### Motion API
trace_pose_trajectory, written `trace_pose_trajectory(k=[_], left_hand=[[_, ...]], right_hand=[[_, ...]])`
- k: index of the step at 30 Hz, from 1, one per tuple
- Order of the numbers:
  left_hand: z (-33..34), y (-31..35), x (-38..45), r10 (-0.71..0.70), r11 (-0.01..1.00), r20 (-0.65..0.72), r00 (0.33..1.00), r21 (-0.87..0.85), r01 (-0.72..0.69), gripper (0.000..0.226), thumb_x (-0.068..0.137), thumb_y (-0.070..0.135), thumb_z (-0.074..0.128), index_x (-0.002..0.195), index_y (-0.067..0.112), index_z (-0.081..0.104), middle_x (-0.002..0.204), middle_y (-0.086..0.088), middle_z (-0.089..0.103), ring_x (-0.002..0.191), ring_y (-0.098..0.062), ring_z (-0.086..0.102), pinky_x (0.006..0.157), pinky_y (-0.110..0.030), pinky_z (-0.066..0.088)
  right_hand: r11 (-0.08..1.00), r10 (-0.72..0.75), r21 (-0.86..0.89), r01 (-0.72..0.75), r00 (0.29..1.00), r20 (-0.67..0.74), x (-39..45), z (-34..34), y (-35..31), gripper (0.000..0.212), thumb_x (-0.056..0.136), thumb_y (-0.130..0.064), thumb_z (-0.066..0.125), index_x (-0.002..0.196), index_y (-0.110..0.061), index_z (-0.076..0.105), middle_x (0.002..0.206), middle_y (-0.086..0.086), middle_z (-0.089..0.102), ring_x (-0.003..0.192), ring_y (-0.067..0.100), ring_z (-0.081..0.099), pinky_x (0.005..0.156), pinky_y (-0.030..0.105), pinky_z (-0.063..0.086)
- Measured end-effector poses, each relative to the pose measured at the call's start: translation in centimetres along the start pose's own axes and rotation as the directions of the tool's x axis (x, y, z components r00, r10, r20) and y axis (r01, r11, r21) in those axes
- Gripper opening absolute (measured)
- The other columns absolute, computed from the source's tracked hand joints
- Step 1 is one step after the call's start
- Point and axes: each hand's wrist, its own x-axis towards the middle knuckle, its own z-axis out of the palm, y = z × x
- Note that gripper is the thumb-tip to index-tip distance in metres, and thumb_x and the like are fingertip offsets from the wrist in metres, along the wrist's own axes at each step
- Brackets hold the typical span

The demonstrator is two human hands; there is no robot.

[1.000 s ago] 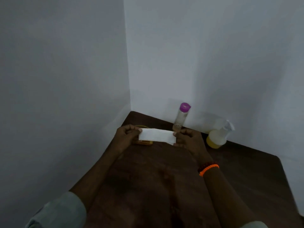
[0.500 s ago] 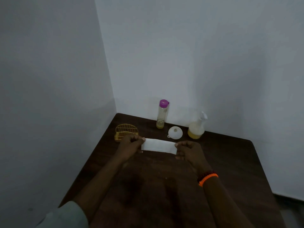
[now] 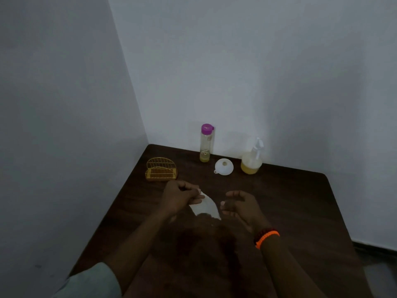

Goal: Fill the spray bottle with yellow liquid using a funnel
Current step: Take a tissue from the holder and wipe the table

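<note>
Spray bottle (image 3: 251,159) is standing right of centre in the frame, at the back of the dark surface (image 3: 300,211) near the wall, already holding yellow liquid in its lower part with its trigger head fitted. Just left of it the white funnel (image 3: 224,166) is lying mouth up, and further left the purple-capped bottle (image 3: 206,143) is showing only a little yellow at its base. A half-second ago both hands were stretching the white tissue (image 3: 205,206) between them; now the right hand (image 3: 240,206) is releasing its end, its grip relaxed and holding nothing, while the left hand (image 3: 179,195) is pinching the drooping paper alone. That probably means wiping or tidying is going on, with filling apparently done or paused. The tissue may be heading for the yellow wire holder (image 3: 161,168) at centre left. An orange bracelet (image 3: 267,237) is circling the right wrist.
</note>
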Motion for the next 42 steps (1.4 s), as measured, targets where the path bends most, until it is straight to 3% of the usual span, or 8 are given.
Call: trace_pose_trajectory(k=[5, 9, 13, 22, 27, 33, 36, 42], left_hand=[[0.5, 0.4, 0.3, -0.012, 1.0, 0.001, 1.0, 0.028, 0.012, 0.01, 0.086, -0.001, 0.07, 0.095, -0.004, 0.072, 0.096, -0.014, 0.075, 0.084, -0.019, 0.076, 0.071, -0.027, 0.062], [0.3, 0.9, 0.8, -0.014, 0.999, -0.011, 1.0, 0.046, 0.014, 0.01, 0.086, 0.0, 0.07, 0.095, -0.003, 0.072, 0.097, -0.012, 0.075, 0.085, -0.018, 0.076, 0.072, -0.027, 0.062], [-0.2, 1.3, 1.5, -0.017, 1.0, -0.025, 1.0, 0.018, 0.018, 0.01, 0.086, 0.001, 0.07, 0.096, -0.002, 0.072, 0.099, -0.013, 0.074, 0.087, -0.019, 0.076, 0.081, -0.035, 0.062], [-0.7, 0.9, 6.9, -0.171, 0.977, -0.057, 0.984, 0.119, 0.177, 0.015, 0.085, 0.003, 0.071, 0.1, -0.002, 0.072, 0.1, -0.013, 0.071, 0.082, -0.018, 0.074, 0.065, -0.022, 0.061], [0.6, -0.1, 11.7, -0.123, 0.964, -0.006, 0.992, 0.238, 0.121, 0.014, 0.084, 0.011, 0.074, 0.097, 0.007, 0.076, 0.101, -0.007, 0.073, 0.09, -0.015, 0.069, 0.073, -0.026, 0.059], [0.5, -6.5, 14.2, -0.223, 0.872, 0.02, 0.975, 0.45, 0.19, 0.006, 0.078, 0.007, 0.08, 0.084, 0.005, 0.078, 0.089, -0.008, 0.075, 0.075, -0.014, 0.074, 0.067, -0.029, 0.063], [0.3, -10.1, 13.8, -0.218, 0.683, 0.054, 0.974, 0.722, 0.113, 0.008, 0.08, 0.017, 0.081, 0.083, 0.012, 0.076, 0.085, -0.002, 0.073, 0.076, -0.012, 0.071, 0.071, -0.031, 0.061], [-1.4, -13.1, 11.6, 0.056, 0.551, -0.024, 0.998, 0.835, -0.011, 0.005, 0.09, 0.027, 0.066, 0.089, 0.024, 0.063, 0.102, 0.003, 0.061, 0.088, -0.006, 0.055, 0.073, -0.023, 0.045]], right_hand=[[0.91, -0.192, -0.334, 0.246, 0.963, 0.188, -0.4, 2.1, 1.5, 0.033, 0.076, -0.007, 0.081, 0.106, -0.02, 0.073, 0.104, 0.003, 0.076, 0.095, 0.015, 0.074, 0.085, 0.04, 0.061], [0.869, -0.213, -0.398, 0.295, 0.948, 0.238, -0.2, 4.5, 3.3, 0.065, 0.06, -0.048, 0.091, 0.118, -0.032, 0.067, 0.115, -0.008, 0.073, 0.104, 0.008, 0.07, 0.084, 0.031, 0.06], [0.807, -0.343, -0.473, 0.353, 0.933, 0.111, 0.5, 4.7, 3.1, 0.011, 0.088, -0.023, 0.071, 0.098, -0.028, 0.075, 0.09, -0.012, 0.075, 0.088, -0.001, 0.071, 0.069, 0.016, 0.055], [0.564, -0.425, -0.743, 0.361, 0.898, 0.114, 5.3, 0.3, 0.1, 0.024, 0.091, -0.012, 0.063, 0.11, -0.021, 0.075, 0.11, -0.003, 0.074, 0.1, 0.005, 0.065, 0.089, 0.031, 0.058], [0.447, -0.51, -0.819, 0.36, 0.855, 0.098, 8.5, -1.3, -1.3, 0.027, 0.092, -0.012, 0.061, 0.115, -0.017, 0.074, 0.116, 0.001, 0.073, 0.106, 0.009, 0.064, 0.093, 0.022, 0.051], [0.259, -0.27, -0.934, 0.247, 0.947, 0.176, 8.9, -1.4, 2.6, 0.036, 0.092, -0.02, 0.059, 0.127, -0.021, 0.066, 0.135, 0.004, 0.061, 0.127, 0.022, 0.053, 0.11, 0.036, 0.042], [0.212, -0.106, -0.965, 0.157, 0.985, 0.137, 8.0, -0.7, 5.7, 0.038, 0.09, -0.02, 0.059, 0.128, -0.021, 0.061, 0.145, 0.0, 0.053, 0.13, 0.021, 0.049, 0.109, 0.036, 0.041], [0.145, -0.146, -0.963, 0.228, 0.967, 0.207, 7.7, 2.5, 9.3, 0.06, 0.104, -0.031, 0.036, 0.158, -0.013, 0.017, 0.167, 0.006, 0.007, 0.155, 0.024, 0.007, 0.125, 0.044, 0.016]])
